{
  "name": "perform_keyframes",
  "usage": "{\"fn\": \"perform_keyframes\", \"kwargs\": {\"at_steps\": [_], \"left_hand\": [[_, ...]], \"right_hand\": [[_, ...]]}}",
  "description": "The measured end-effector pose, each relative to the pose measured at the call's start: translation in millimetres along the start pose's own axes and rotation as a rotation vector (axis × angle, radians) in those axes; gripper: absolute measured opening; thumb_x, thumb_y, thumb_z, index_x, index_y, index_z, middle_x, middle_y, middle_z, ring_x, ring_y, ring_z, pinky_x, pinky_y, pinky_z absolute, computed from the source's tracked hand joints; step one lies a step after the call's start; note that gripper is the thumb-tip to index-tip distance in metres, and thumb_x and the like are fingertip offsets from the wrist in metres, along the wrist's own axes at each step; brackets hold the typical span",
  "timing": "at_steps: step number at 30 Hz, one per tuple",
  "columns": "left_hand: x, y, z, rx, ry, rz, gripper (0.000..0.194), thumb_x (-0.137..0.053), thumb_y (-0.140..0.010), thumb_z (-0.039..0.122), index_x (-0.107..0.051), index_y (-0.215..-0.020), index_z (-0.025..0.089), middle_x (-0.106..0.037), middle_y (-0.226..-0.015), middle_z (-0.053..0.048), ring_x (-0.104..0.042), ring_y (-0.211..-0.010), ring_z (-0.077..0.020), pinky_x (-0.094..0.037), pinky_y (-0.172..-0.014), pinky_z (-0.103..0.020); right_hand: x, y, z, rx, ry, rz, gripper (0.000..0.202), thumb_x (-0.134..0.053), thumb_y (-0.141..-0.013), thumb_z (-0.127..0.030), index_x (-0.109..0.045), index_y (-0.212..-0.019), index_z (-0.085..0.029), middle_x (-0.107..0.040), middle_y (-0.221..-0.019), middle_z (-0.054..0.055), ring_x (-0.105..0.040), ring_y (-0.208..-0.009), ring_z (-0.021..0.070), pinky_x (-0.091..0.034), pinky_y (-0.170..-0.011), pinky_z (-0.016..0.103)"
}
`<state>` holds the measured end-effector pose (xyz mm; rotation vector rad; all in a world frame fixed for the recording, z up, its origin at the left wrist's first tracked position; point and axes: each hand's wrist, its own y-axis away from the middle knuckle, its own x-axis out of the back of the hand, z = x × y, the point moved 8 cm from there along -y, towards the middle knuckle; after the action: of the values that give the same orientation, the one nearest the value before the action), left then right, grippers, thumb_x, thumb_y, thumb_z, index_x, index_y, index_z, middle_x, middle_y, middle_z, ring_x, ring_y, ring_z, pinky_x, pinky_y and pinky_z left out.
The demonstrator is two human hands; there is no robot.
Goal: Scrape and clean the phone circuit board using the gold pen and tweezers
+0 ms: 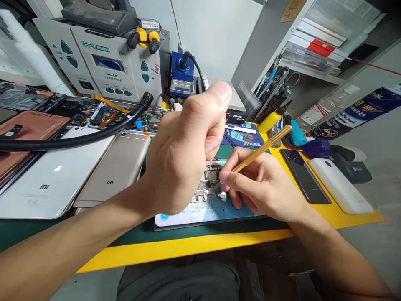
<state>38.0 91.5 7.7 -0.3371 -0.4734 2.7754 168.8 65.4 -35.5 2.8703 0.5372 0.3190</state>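
My left hand [184,154] is raised in a fist, thumb on top, above the work pad. Whatever its curled fingers may hold is hidden. My right hand [260,179] pinches a gold pen-like tool [263,149], which slants up to the right. The tool's lower end is near the metal-shielded circuit board [205,186], though the exact contact is hard to make out. The board lies on a blue and white pad [188,217], partly hidden by my left hand.
A hot air station [109,62] stands at the back left; its black hose [78,144] crosses over white and gold phones [115,167]. A black phone [305,175] and a white device [341,186] lie right. Behind are a tool holder [272,96] and a yellow bottle [269,121].
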Motion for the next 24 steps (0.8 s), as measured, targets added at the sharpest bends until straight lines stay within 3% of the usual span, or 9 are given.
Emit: {"fn": "perform_keyframes", "kwargs": {"at_steps": [7,17,24], "left_hand": [[-0.2,-0.4,-2.2,0.032,0.003,0.0,0.048,-0.041,-0.1,0.048,-0.034,-0.058,0.026,-0.019,-0.049,0.004,-0.018,-0.047,-0.0142,-0.019,-0.056,-0.038],[1.7,-0.4,-3.7,0.113,-0.014,0.069,0.058,-0.046,-0.095,0.055,-0.032,-0.051,0.021,-0.028,-0.048,0.001,-0.031,-0.045,-0.0107,-0.026,-0.05,-0.033],[-3.2,0.9,-2.2,0.142,0.079,0.077,0.058,-0.051,-0.093,0.054,-0.029,-0.051,0.021,-0.018,-0.048,0.003,-0.02,-0.044,-0.0087,-0.018,-0.045,-0.033]], "right_hand": [[0.9,-1.8,-1.2,0.006,-0.001,0.011,0.024,-0.081,-0.081,-0.014,-0.058,-0.076,-0.019,-0.063,-0.051,-0.007,-0.045,-0.032,0.0033,-0.035,-0.033,0.012],[1.1,-2.8,2.5,-0.014,0.005,0.004,0.021,-0.079,-0.082,-0.014,-0.059,-0.078,-0.019,-0.062,-0.053,-0.007,-0.054,-0.037,0.0054,-0.039,-0.033,0.011],[2.1,-2.5,2.3,-0.016,0.024,-0.01,0.017,-0.074,-0.083,-0.015,-0.058,-0.079,-0.02,-0.06,-0.058,-0.007,-0.055,-0.039,0.0063,-0.038,-0.032,0.012]]}}
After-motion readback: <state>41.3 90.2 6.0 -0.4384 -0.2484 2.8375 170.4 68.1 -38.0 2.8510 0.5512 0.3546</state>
